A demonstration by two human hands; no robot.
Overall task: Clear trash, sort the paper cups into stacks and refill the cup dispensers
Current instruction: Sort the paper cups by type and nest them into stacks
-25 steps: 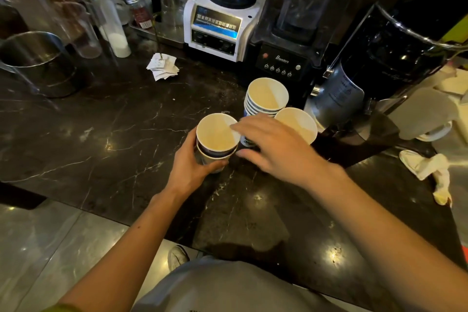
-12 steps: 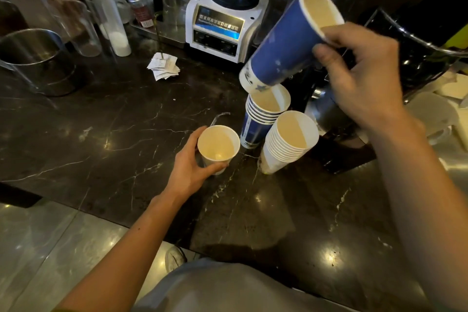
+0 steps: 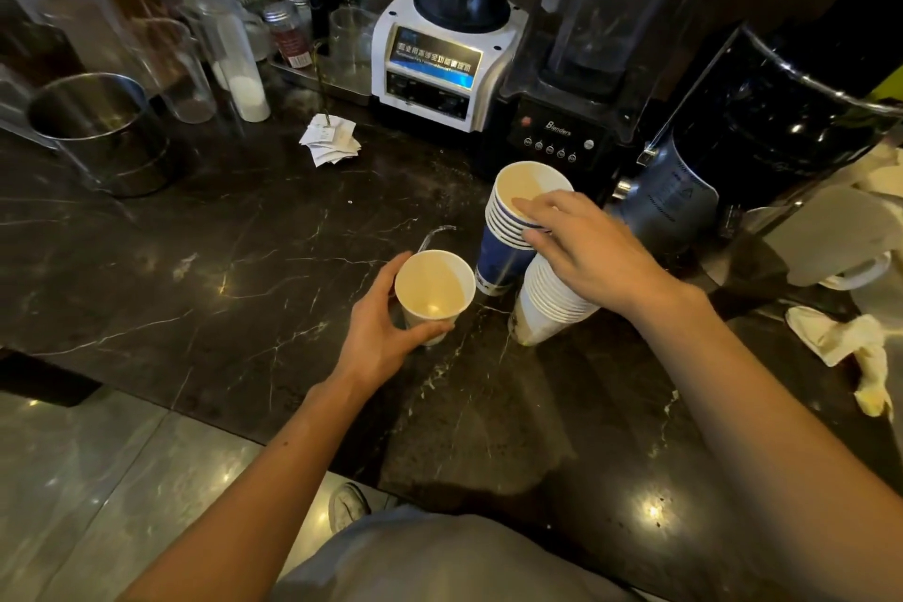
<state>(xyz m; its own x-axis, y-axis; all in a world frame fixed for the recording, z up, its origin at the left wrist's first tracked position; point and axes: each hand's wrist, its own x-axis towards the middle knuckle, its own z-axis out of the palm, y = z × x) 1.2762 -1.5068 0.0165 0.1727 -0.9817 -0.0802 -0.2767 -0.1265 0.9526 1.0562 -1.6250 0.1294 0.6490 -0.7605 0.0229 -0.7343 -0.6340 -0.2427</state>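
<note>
On the dark marble table (image 3: 205, 269) the sorting of cups is in progress, but it is not finished. Two stacks stand side by side in front of the blenders: a blue cup stack (image 3: 508, 240), and just beside it, nearer to the person, a white cup stack (image 3: 547, 303) that leans a little. The right hand (image 3: 581, 244) rests on top of the blue stack; its fingers touch the rim of the top cup and lie loosely, not closed around anything, while the palm covers the mouth of the white stack. The left hand (image 3: 386, 323) is closed around a single white cup (image 3: 432, 291), which stands upright near the stacks, a little apart from them. I judge that this cup belongs on the white stack, so this is probably the step in hand.

Much work is left. Some small folded papers (image 3: 330, 143) lie near the white blender (image 3: 440, 59), and a crumpled napkin (image 3: 845, 342) lies at the right edge of the table, so the trash is not yet cleared. I cannot see any cup dispenser in this view, so the refilling seems not yet begun.
</note>
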